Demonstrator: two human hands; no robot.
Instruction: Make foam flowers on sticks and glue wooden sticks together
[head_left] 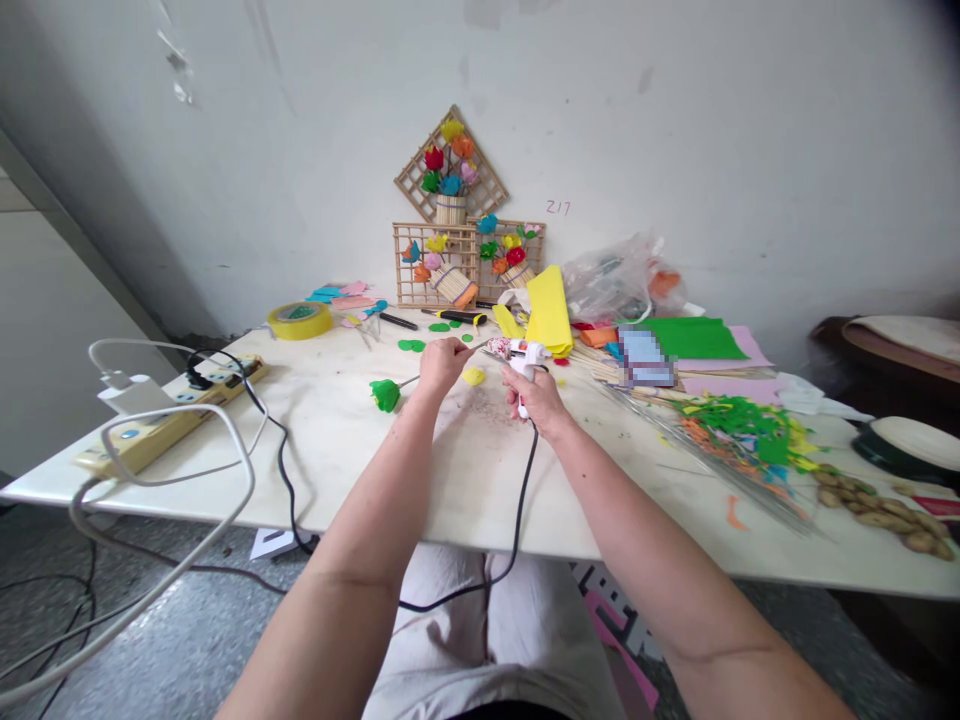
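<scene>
My right hand [535,396] is wrapped round a white hot glue gun [534,356], whose black cord hangs down over the table's front edge. With closed fingers, my left hand [444,364] holds the thin stem of a green paper flower [385,395]. The flower's head sticks out to the left, and the stem's other end runs right, up to the front of the glue gun; whether they touch I cannot tell. A yellow paper piece [473,377] lies between my hands. Several green paper pieces [411,346] lie just beyond my left hand.
Flower-decorated stick lattices [435,262] lean on the wall. A power strip [172,420] with looping cables stands left, near yellow tape [299,320]. To the right lie yellow crepe paper [550,310], a phone [646,357], thin wires [720,475], paper scraps [750,430] and peanuts [885,512].
</scene>
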